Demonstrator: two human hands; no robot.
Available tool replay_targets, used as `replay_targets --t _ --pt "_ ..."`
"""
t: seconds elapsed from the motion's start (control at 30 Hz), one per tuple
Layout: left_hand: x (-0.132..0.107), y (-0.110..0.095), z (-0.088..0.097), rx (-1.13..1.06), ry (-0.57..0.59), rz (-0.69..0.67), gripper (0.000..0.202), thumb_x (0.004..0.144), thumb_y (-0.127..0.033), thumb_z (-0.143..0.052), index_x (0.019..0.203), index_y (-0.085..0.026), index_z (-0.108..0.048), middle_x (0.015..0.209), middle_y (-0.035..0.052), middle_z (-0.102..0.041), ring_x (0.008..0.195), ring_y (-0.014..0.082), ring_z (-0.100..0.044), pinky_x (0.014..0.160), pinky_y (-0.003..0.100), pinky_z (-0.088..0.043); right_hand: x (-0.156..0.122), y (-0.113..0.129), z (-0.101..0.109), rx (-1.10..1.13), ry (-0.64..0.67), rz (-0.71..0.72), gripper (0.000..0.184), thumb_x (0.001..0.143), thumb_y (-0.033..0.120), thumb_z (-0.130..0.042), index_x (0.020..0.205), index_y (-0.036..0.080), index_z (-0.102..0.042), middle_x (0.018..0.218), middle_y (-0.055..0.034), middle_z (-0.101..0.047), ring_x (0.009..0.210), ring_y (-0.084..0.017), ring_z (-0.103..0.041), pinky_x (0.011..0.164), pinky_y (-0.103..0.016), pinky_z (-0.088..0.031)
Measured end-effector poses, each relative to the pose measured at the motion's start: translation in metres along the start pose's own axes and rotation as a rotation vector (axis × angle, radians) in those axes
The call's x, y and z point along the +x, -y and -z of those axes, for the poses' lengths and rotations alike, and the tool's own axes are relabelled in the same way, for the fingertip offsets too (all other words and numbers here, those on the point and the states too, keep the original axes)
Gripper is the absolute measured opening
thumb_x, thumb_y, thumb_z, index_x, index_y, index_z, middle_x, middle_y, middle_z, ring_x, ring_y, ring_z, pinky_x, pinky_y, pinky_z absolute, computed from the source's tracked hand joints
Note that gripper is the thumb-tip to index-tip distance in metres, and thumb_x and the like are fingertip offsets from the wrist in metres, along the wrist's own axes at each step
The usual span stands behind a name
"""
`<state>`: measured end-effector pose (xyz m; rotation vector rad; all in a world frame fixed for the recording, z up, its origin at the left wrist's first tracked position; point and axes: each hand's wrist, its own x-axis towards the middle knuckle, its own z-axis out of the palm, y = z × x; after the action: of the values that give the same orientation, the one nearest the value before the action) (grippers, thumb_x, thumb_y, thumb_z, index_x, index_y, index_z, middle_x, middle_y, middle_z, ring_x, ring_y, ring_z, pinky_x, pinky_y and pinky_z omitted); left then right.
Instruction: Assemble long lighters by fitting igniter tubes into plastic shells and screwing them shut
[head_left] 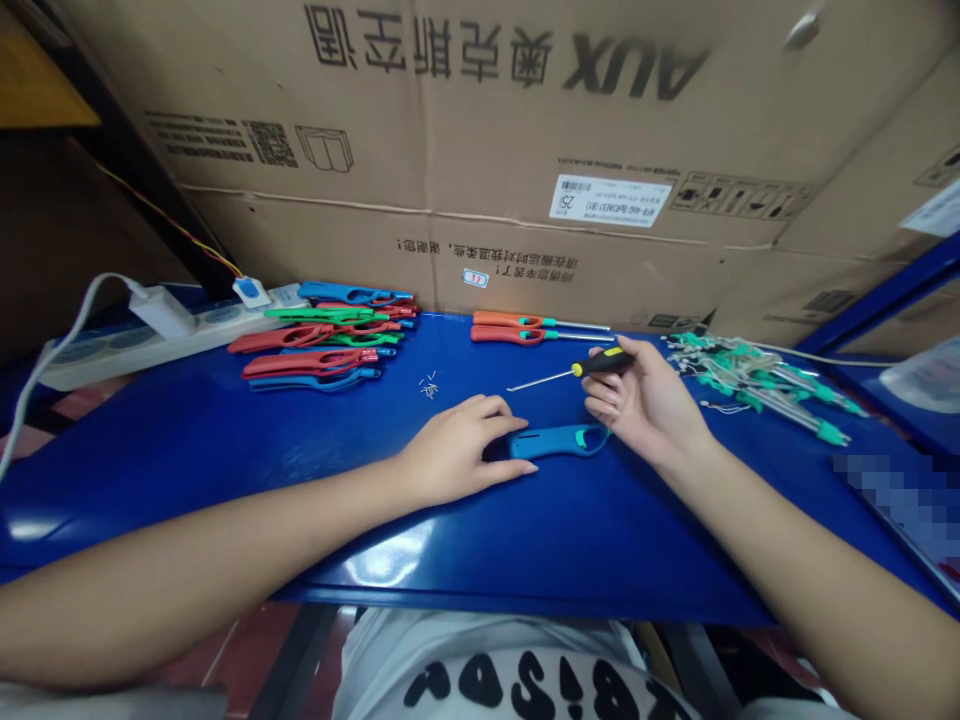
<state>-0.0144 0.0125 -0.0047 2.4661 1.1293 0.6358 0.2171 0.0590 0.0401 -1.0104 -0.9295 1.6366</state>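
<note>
My left hand (461,447) rests on the blue table (225,450), fingers curled over one end of a blue plastic lighter body (559,441) that lies flat. My right hand (645,405) is just right of that body and grips a small screwdriver (577,370) by its black and yellow handle. The thin metal shaft points left, above the table. A few tiny screws (429,385) lie on the table behind my left hand.
A stack of red, green and blue lighter bodies (322,340) lies at the back left, beside a white power strip (150,335). Two orange lighters (525,327) lie at the back middle. A pile of green-tipped metal parts (757,385) sits at right. Cardboard boxes (525,150) wall the rear.
</note>
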Motion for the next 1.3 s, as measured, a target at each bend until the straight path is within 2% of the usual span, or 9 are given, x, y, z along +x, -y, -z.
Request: replay_targets --t 0.1,0.2,0.33,0.47,0.57,0.8,1.1,1.2,1.3 --pt "-0.0004 -0.0026 0.0011 -0.14 -0.11 0.059 0.05 0.091 -0.046 -0.068 0.133 -0.022 -0.059 0.114 0.006 -0.066 0.091 0.0177 -0.062 0.084 0.033 -0.054 -0.0013 0.0001 -0.0004 0.009 -0.001 0.008 0.022 0.09 0.041 -0.049 0.083 0.022 -0.056 0.059 0.0053 -0.025 0.051 -0.012 -0.02 0.046 -0.027 -0.017" --pt "-0.0011 -0.0063 0.0039 -0.211 -0.264 0.076 0.044 0.091 -0.038 -0.069 0.132 -0.023 -0.058 0.108 0.0034 -0.067 0.08 0.0135 -0.059 0.074 0.028 -0.053 -0.0006 -0.0003 0.0011 0.029 -0.016 0.024 0.023 0.091 0.04 -0.049 0.082 0.021 -0.058 0.058 0.0054 -0.026 0.05 -0.011 -0.022 0.045 -0.026 -0.018" --pt "-0.001 -0.0093 0.007 -0.198 -0.402 0.002 0.028 0.091 -0.031 -0.07 0.117 -0.021 -0.066 0.1 0.0026 -0.07 0.081 0.0135 -0.06 0.073 0.027 -0.052 0.0013 -0.0023 0.0032 0.052 -0.022 0.017 0.022 0.087 0.041 -0.054 0.081 0.02 -0.059 0.055 0.0061 -0.029 0.047 -0.01 -0.024 0.042 -0.024 -0.021" --pt "0.0004 -0.0078 0.0069 -0.183 -0.477 -0.075 0.008 0.092 -0.024 -0.069 0.097 -0.018 -0.072 0.093 0.0025 -0.073 0.079 0.0129 -0.063 0.068 0.024 -0.049 0.0014 -0.0031 0.0027 0.091 -0.032 -0.006 0.021 0.083 0.039 -0.058 0.08 0.018 -0.061 0.053 0.0069 -0.032 0.045 -0.009 -0.027 0.041 -0.022 -0.023" --pt "0.001 -0.0061 0.0066 -0.172 -0.5 -0.102 0.005 0.091 -0.021 -0.07 0.09 -0.017 -0.073 0.088 0.0017 -0.074 0.075 0.0118 -0.063 0.07 0.024 -0.049 0.001 -0.0025 0.0022 0.11 -0.035 -0.015 0.02 0.083 0.037 -0.058 0.08 0.018 -0.061 0.052 0.0071 -0.033 0.044 -0.008 -0.028 0.04 -0.021 -0.023" --pt "0.0017 -0.0065 0.0072 -0.154 -0.511 -0.153 0.003 0.089 -0.018 -0.073 0.09 -0.017 -0.074 0.085 0.0011 -0.075 0.075 0.0116 -0.063 0.072 0.025 -0.048 0.0007 -0.0029 0.001 0.076 -0.083 0.042 0.022 0.086 0.037 -0.058 0.077 0.017 -0.062 0.05 0.0069 -0.032 0.043 -0.008 -0.029 0.038 -0.02 -0.024" --pt "0.0012 -0.0046 0.0059 -0.159 -0.505 -0.161 0.003 0.087 -0.019 -0.075 0.089 -0.016 -0.076 0.083 0.0014 -0.076 0.074 0.0123 -0.064 0.074 0.027 -0.05 0.0011 -0.0067 0.0015 0.016 -0.103 0.124 0.027 0.084 0.041 -0.067 0.074 0.017 -0.065 0.051 0.0073 -0.032 0.043 -0.006 -0.031 0.038 -0.019 -0.026" --pt "0.0006 -0.0037 0.0048 -0.169 -0.484 -0.152 0.004 0.087 -0.02 -0.075 0.09 -0.018 -0.077 0.083 0.0013 -0.076 0.075 0.0132 -0.064 0.073 0.028 -0.051 0.0014 -0.008 0.0023 -0.063 -0.108 0.255 0.029 0.082 0.043 -0.072 0.071 0.017 -0.067 0.054 0.0054 -0.038 0.044 -0.006 -0.036 0.038 -0.02 -0.029" --pt "0.0001 -0.0053 0.0018 -0.218 -0.431 -0.095 0.004 0.087 -0.021 -0.075 0.088 -0.019 -0.078 0.083 0.0012 -0.077 0.075 0.0136 -0.065 0.069 0.027 -0.05 -0.0008 -0.0032 -0.0004 -0.232 -0.092 0.464 0.031 0.083 0.048 -0.072 0.073 0.019 -0.069 0.064 0.0012 -0.054 0.045 -0.007 -0.044 0.039 -0.022 -0.036"
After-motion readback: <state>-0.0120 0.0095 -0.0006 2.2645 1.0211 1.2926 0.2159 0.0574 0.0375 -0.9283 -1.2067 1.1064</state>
